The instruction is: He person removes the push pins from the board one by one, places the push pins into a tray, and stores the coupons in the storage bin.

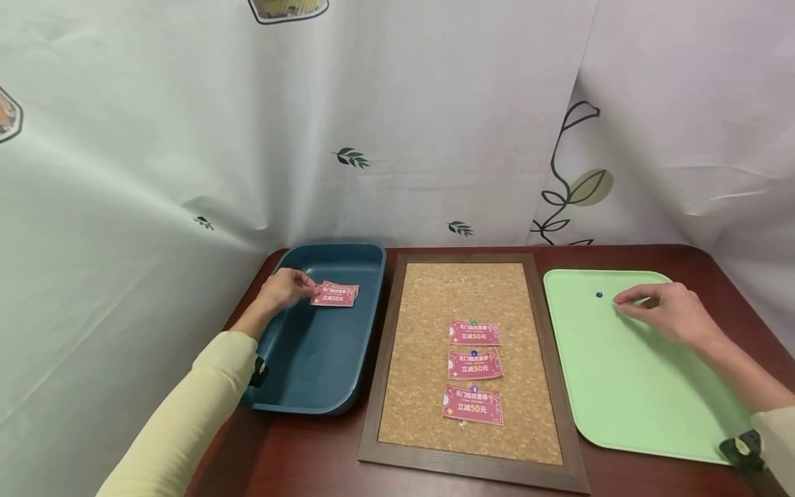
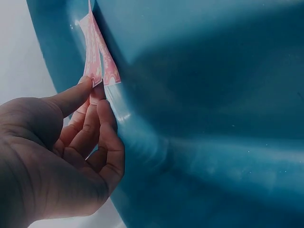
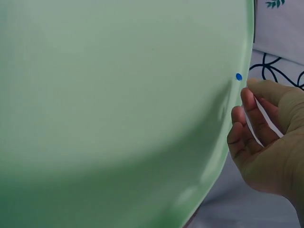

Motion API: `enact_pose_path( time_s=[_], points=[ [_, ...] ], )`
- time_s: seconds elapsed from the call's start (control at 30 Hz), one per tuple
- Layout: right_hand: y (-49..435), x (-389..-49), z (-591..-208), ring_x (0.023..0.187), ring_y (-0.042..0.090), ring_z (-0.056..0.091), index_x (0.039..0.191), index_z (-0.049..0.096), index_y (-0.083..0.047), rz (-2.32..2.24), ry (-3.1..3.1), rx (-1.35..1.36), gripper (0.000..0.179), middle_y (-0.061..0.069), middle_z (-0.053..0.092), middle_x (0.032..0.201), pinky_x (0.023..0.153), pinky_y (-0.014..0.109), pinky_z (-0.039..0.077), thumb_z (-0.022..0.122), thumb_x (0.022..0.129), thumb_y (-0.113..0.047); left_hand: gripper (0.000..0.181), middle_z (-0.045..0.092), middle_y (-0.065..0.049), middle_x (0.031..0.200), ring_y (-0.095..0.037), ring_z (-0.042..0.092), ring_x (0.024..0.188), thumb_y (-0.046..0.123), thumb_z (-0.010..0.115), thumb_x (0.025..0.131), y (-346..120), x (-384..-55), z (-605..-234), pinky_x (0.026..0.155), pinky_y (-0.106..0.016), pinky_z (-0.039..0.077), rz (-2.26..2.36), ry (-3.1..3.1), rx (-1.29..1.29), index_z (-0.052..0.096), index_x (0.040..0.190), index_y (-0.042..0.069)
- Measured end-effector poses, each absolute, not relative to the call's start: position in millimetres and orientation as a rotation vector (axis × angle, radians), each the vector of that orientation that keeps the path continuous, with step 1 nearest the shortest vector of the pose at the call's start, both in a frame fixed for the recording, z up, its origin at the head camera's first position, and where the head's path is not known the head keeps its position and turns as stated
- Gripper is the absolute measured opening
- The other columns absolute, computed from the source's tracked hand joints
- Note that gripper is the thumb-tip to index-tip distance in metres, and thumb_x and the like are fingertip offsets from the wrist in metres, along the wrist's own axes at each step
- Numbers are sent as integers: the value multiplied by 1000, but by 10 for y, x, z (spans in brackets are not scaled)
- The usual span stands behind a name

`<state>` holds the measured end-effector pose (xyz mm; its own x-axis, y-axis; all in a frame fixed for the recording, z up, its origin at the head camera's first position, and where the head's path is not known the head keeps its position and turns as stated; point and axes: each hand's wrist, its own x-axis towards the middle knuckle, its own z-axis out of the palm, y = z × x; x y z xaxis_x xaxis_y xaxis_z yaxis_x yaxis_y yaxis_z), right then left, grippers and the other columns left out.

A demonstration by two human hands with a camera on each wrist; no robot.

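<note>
At the blue bin (image 1: 304, 373), my left hand (image 1: 288, 286) pinches a pink paper coupon (image 1: 332, 297) by its left end between thumb and fingers. Another pink coupon (image 2: 110, 71) is close behind it; the two spread apart at the near end in the left wrist view. Over the light green tray (image 1: 621, 386) my right hand (image 1: 673, 314) has its thumb and index fingertips close together, just beside a small blue pushpin (image 1: 599, 295). In the right wrist view a small gap shows between those fingertips and the pushpin (image 3: 239, 77).
Between bin and tray lies a cork board (image 1: 428, 386) with a brown frame. Three pink coupons are pinned to it in a column: a top one (image 1: 475, 334), a middle one (image 1: 475, 366) and a bottom one (image 1: 473, 406). A printed cloth (image 1: 397, 200) hangs behind the dark red table (image 1: 310, 455).
</note>
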<state>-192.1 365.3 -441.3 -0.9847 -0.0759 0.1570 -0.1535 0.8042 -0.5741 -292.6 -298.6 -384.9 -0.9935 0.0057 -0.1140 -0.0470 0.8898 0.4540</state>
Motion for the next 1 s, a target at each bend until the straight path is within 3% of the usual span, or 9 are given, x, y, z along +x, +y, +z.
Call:
enact_pose_path(
  time_s=[0.27, 0.53, 1.0],
  points=[
    [3597, -1968, -4475, 72, -6, 60, 103, 82, -8, 892, -2849, 204, 11, 9, 78, 92, 59, 27, 46, 81, 94, -15, 23, 75, -13, 104, -29, 59, 95, 28, 74, 103, -3010, -2937, -3913, 83, -44, 46, 723, 2935, -54, 76, 106, 5],
    [3534, -2014, -4498, 71, -6, 58, 97, 81, -9, 850, -2803, 272, 5, 3, 76, 86, 61, 26, 45, 83, 92, -10, 25, 73, -20, 116, -33, 63, 100, 26, 74, 103, -2998, -2945, -3972, 89, -50, 52, 716, 2977, -61, 73, 113, 3],
    [3601, -1995, -4458, 70, -9, 58, 105, 81, -7, 849, -2819, 167, 16, 6, 78, 87, 58, 26, 44, 83, 93, -18, 21, 72, -22, 119, -37, 64, 102, 21, 68, 106, -3005, -2929, -3894, 95, -57, 46, 733, 3027, -64, 70, 117, 4]
  ],
)
